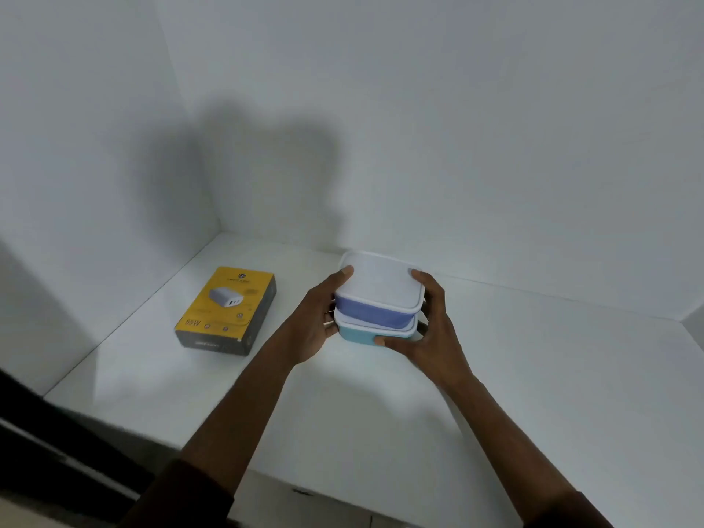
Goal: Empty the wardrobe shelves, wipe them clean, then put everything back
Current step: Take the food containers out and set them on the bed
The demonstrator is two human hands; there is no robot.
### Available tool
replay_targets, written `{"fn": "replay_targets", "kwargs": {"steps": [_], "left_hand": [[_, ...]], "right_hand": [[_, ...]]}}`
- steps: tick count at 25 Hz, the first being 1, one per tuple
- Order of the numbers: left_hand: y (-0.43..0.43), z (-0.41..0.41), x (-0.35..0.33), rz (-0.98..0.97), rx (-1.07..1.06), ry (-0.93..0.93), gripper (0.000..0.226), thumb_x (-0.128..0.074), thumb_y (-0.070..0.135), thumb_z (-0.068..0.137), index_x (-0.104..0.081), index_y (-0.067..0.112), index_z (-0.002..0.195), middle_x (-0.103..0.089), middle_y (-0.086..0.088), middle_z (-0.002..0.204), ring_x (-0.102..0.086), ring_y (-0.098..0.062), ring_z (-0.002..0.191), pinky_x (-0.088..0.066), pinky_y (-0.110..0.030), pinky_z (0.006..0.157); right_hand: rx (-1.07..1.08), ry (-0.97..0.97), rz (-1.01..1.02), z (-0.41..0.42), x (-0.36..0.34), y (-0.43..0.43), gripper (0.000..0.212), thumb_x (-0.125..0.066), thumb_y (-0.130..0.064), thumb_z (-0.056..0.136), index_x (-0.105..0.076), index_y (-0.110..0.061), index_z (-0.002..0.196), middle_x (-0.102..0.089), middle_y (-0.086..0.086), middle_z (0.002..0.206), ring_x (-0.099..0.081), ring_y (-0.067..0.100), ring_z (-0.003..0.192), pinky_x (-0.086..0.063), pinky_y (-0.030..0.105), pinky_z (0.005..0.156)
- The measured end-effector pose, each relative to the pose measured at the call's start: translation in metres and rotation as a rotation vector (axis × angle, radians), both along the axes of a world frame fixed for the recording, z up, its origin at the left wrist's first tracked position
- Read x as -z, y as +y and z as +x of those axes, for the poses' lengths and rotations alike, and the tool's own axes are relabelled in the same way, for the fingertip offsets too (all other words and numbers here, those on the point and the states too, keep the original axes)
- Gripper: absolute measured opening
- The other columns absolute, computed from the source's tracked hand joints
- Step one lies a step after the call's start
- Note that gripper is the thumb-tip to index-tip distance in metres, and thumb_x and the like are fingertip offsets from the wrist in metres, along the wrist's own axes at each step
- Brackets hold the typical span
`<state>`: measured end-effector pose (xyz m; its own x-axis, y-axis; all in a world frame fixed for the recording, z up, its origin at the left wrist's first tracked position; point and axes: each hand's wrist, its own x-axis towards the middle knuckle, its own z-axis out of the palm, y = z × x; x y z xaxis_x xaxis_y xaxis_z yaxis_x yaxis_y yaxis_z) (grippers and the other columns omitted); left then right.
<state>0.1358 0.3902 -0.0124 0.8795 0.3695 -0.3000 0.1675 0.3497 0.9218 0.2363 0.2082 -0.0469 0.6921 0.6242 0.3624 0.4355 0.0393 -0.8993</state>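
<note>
- You've got both hands on a stack of two lidded boxes over the white wardrobe shelf (533, 394): a purple plastic rectangular container with a white lid (377, 299) sitting on top of a teal plastic container with a white lid (360, 334).
- Your left hand (316, 322) is on the stack's left side, thumb hooked up at the corner of the top lid. Your right hand (430, 329) is on the right side, its fingers (388, 341) curled under along the front of the teal one. So both hands are wrapped around the stack, neither is loose.
- The relation that matters: the stack sits squarely between your palms, toward the back of the shelf and near the rear wall. Its long axis runs roughly left to right, tilted a little. Both hands are equally close, so this looks like a two-handed carry either way.
- I can't tell if the bottom of the teal box is touching the shelf or hanging just above it, your fingers hide that edge.
- Off to the left, well apart from the stack, a yellow and grey cardboard charger box (227, 310) lies flat on the shelf with its long side running front to back.
- Materials: the containers look like smooth, slightly glossy plastic with rounded corners and snap-on lids that overhang the sides. My guess is they can slide on each other, so keep that top thumb pinning the lid.
- The shelf is plain matte white board, same as the walls.
</note>
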Motion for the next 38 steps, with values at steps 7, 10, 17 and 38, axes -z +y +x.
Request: {"fn": "replay_targets", "kwargs": {"steps": [7, 10, 17, 38], "left_hand": [[-0.022, -0.084, -0.007, -0.069, -0.232, -0.016, 0.042, -0.073, 0.039, 0.076, -0.070, 0.022, 0.113, -0.068, -0.009, 0.107, -0.068, -0.033, 0.105, -0.056, -0.058, 0.093], [-0.039, -0.128, 0.001, -0.085, -0.409, -0.018, 0.032, -0.070, 0.035, 0.079, -0.069, 0.025, 0.109, -0.074, -0.002, 0.099, -0.068, -0.030, 0.103, -0.055, -0.060, 0.093], [-0.067, -0.266, 0.006, -0.046, -0.657, -0.037, 0.040, -0.062, 0.037, 0.083, -0.066, 0.024, 0.120, -0.070, -0.005, 0.126, -0.066, -0.030, 0.118, -0.055, -0.054, 0.096], [-0.219, -0.935, 0.084, -0.127, -1.998, -0.079, 0.039, -0.064, 0.035, 0.087, -0.066, 0.020, 0.124, -0.069, -0.007, 0.125, -0.066, -0.030, 0.111, -0.057, -0.054, 0.094]], "right_hand": [[-0.245, -0.064, 0.056, -0.040, -0.007, 0.011, 0.114, -0.092, 0.004, 0.060, -0.022, -0.008, 0.149, -0.037, -0.033, 0.144, -0.044, -0.001, 0.134, -0.044, 0.017, 0.103], [-0.404, -0.096, 0.063, -0.072, 0.002, 0.020, 0.111, -0.085, 0.016, 0.063, -0.015, 0.004, 0.149, -0.040, -0.038, 0.139, -0.047, -0.004, 0.129, -0.046, 0.020, 0.102], [-0.646, -0.018, 0.064, -0.186, 0.002, 0.041, 0.119, -0.083, 0.017, 0.067, -0.007, -0.009, 0.154, -0.038, -0.027, 0.147, -0.045, 0.007, 0.135, -0.046, 0.025, 0.103], [-1.740, 0.334, -0.471, -0.915, 0.088, 0.098, 0.080, -0.074, -0.003, 0.068, -0.043, -0.016, 0.141, -0.056, 0.006, 0.140, -0.058, 0.021, 0.125, -0.055, 0.033, 0.091]]}}
